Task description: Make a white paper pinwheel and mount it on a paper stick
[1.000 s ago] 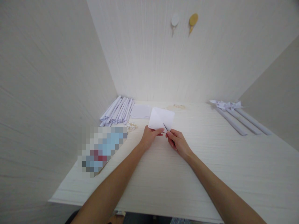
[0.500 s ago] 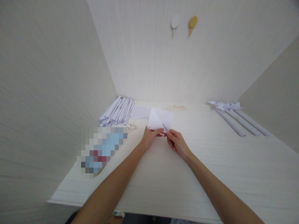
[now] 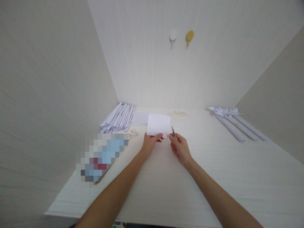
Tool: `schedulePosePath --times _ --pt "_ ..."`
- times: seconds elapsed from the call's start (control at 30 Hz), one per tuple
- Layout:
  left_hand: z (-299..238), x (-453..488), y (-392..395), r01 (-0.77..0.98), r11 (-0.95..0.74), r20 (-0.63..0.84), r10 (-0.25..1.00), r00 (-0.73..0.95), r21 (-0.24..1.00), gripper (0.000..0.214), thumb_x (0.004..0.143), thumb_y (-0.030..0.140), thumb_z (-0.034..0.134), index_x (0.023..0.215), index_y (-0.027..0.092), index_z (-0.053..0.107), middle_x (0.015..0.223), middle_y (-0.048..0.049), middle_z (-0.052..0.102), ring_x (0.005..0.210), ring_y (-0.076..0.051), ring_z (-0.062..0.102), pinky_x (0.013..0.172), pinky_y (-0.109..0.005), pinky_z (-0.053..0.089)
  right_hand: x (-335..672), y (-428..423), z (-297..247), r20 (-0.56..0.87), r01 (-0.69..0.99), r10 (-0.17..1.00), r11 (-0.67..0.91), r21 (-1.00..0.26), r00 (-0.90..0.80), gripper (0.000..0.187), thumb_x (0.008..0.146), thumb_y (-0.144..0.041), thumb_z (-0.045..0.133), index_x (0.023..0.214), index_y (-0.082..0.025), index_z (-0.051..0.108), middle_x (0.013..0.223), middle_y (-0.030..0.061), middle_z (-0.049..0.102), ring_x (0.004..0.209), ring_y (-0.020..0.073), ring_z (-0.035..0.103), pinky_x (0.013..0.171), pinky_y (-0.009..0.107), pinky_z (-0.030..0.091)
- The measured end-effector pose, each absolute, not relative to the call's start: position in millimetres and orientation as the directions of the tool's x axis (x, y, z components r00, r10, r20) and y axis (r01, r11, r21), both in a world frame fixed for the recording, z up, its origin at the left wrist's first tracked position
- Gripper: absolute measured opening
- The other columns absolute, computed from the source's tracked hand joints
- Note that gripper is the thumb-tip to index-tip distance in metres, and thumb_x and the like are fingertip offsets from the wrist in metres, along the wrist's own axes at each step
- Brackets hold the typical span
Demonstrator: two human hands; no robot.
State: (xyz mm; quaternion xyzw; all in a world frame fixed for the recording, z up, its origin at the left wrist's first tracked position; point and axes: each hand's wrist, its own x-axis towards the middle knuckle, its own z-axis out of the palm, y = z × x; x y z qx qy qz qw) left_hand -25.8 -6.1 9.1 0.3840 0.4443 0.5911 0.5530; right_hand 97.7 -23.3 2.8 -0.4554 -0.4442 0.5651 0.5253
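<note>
In the middle of the table, my left hand (image 3: pixel 150 144) is closed on the near edge of a square white paper sheet (image 3: pixel 158 123), thumb on top and fingers below. A short cut or crease shows at its near-left corner. To its right, my right hand (image 3: pixel 180 146) is closed round slim metal scissors (image 3: pixel 174 132). Their pointed tip faces away from me, just right of the sheet's edge. The scissors' handles are hidden in my hand. My right fingertips are close to the paper's near-right corner; whether they touch it I cannot tell.
A pile of rolled paper sticks (image 3: pixel 119 117) lies back left, beside a stack of white paper (image 3: pixel 139 118). Small pale pieces (image 3: pixel 133 133) lie nearby. A blurred-out item (image 3: pixel 104 158) is at left. Several paper pinwheels on sticks (image 3: pixel 230 123) lie right. Two hooks (image 3: pixel 189 35) are on the back wall.
The scissors have come off the paper to its right and now point away. The sheet has been turned slightly in my left hand. The whole view has tilted a little.
</note>
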Motion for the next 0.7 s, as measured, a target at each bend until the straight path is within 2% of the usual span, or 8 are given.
schedulePosePath --times 0.1,0.2,0.33,0.47,0.7 --pt "7.1 -24.2 -7.1 -0.228 -0.002 -0.013 0.998 -0.065 0.974 0.017 0.050 0.022 0.068 0.063 0.012 0.062 0.055 -0.0008 0.062 0.049 -0.011 0.056 0.046 -0.022 0.044 97.5 -22.5 2.3 -0.070 -0.229 0.998 -0.070 -0.971 -0.006 0.028 0.062 -0.040 0.064 0.063 -0.018 0.046 0.034 -0.0126 0.027 0.029 0.0018 0.018 0.030 0.018 0.008" --pt "7.3 -23.4 -7.5 -0.162 -0.002 -0.010 0.998 -0.069 0.987 0.009 0.053 0.018 0.064 0.060 0.013 0.062 0.053 -0.0002 0.061 0.048 -0.011 0.056 0.047 -0.022 0.044 97.4 -22.2 2.4 -0.084 -0.258 0.996 -0.086 -0.962 -0.016 0.029 0.060 -0.040 0.064 0.061 -0.019 0.045 0.033 -0.0131 0.026 0.029 0.0017 0.017 0.029 0.019 0.007" --pt "12.2 -21.5 -10.3 -0.079 0.058 -0.064 0.995 -0.074 0.995 0.002 0.058 0.017 0.061 0.057 0.015 0.061 0.056 -0.0004 0.063 0.050 -0.011 0.056 0.051 -0.023 0.046 97.3 -21.6 0.9 -0.065 -0.210 0.997 -0.073 -0.975 -0.047 0.029 0.061 -0.042 0.063 0.060 -0.019 0.045 0.034 -0.0123 0.028 0.029 0.0018 0.018 0.029 0.019 0.008" --pt "16.3 -19.7 -14.1 0.018 0.069 -0.067 0.994 -0.086 0.997 0.017 0.063 0.025 0.062 0.048 0.017 0.057 0.054 -0.0004 0.061 0.049 -0.010 0.054 0.056 -0.024 0.046 97.2 -20.2 -3.1 -0.036 -0.153 0.997 -0.046 -0.987 -0.071 0.028 0.063 -0.041 0.062 0.061 -0.018 0.047 0.035 -0.0118 0.029 0.030 0.0023 0.020 0.030 0.019 0.009" --pt "16.2 -19.1 -14.2 -0.040 0.073 -0.078 0.986 -0.145 0.997 0.016 0.060 0.024 0.063 0.048 0.017 0.056 0.056 0.0011 0.060 0.050 -0.009 0.051 0.052 -0.021 0.044 97.5 -20.3 -2.8 -0.049 -0.182 0.995 -0.065 -0.981 -0.090 0.029 0.062 -0.043 0.062 0.062 -0.018 0.046 0.036 -0.0120 0.028 0.030 0.0025 0.019 0.030 0.019 0.009"
